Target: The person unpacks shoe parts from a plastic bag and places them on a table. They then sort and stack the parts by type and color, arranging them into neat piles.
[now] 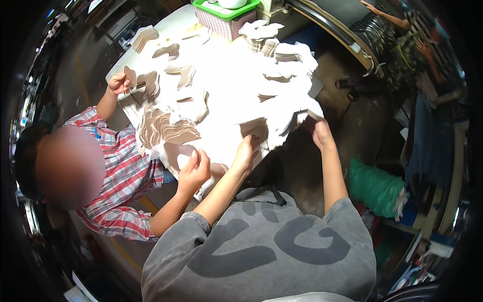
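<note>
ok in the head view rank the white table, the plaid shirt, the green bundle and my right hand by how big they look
1. white table
2. plaid shirt
3. green bundle
4. right hand

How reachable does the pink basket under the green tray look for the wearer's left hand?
Probably not without leaning: the pink basket is across the white table from the left hand at its near edge.

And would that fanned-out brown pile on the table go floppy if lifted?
Maybe: the brown pile shows thin layers with wavy edges. Pushed, it might slide apart, since they look staggered. Single pieces are probably light, being thin.
</note>
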Tool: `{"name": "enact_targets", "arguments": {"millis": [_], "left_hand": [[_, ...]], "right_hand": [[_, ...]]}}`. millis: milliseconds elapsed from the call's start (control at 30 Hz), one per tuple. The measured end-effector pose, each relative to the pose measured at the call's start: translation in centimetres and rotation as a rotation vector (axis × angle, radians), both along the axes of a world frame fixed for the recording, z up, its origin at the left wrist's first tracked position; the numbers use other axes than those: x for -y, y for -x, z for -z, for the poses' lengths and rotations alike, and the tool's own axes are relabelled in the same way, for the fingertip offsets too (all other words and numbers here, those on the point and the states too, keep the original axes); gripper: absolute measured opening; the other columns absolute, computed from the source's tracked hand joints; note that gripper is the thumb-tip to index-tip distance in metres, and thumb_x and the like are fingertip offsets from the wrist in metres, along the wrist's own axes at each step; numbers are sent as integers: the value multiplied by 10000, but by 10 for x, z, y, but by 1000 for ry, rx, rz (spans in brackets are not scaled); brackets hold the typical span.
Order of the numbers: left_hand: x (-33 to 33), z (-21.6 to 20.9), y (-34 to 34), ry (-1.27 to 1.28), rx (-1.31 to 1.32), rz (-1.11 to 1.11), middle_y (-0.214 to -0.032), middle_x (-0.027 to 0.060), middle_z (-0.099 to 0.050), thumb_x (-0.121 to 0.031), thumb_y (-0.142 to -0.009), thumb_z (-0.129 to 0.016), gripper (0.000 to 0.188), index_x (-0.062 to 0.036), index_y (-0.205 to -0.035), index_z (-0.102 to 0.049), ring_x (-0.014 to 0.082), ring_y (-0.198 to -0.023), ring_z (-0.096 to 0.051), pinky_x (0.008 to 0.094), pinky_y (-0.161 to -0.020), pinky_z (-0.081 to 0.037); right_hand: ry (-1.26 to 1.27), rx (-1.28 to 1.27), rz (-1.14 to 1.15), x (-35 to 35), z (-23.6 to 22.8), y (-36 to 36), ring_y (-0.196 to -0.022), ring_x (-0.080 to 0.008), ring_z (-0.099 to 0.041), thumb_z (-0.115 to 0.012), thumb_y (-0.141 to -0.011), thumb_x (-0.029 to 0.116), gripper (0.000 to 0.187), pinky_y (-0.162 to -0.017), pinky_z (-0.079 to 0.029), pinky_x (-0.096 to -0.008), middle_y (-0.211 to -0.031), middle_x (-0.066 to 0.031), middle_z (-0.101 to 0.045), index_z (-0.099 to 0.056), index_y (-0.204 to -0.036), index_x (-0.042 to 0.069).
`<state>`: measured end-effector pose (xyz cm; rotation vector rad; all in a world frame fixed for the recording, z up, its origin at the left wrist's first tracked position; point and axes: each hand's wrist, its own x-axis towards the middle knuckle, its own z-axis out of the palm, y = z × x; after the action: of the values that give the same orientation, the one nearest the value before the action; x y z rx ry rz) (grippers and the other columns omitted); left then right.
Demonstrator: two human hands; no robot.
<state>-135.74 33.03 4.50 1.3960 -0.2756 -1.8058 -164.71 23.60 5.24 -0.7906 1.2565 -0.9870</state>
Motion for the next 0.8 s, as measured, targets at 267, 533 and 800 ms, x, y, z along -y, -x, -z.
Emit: {"name": "enact_targets", "arguments": {"millis": [267,533,800], "left_hand": [[45,-31,41,-149,6,-369,-1364,103,-681,-350,-1108,-378,500,-46,-1464,-555,238,-1325,-565,434,-1208,-356],[56,-66,68,-220,-48,-492,-1317,227,-716,-318,-1033,-311,618,46,-1458,-574,353,-1108,-744,490,-873,-629],[119,-54,41,54,-3,-836,-1148,152,-765,-253,-1093,-417,435,29,-1314,-664,243,-946,-771,368,-752,-643]], "right_hand": [[256,-93,-317,4,56,-25,-1249,-175,-612,-701,-1017,302,475,-1024,-543,-357,-1324,-39,-657,-623,-1421,65],[126,49,-557,39,52,-67,-1326,-207,-571,-549,-1070,240,434,-1111,-473,-361,-1403,-86,-635,-595,-1442,20],[-38,130,-341,118,76,-160,-1402,-239,-530,-397,-1124,178,430,-1198,-403,-365,-1481,-132,-613,-568,-1463,-25]]}}
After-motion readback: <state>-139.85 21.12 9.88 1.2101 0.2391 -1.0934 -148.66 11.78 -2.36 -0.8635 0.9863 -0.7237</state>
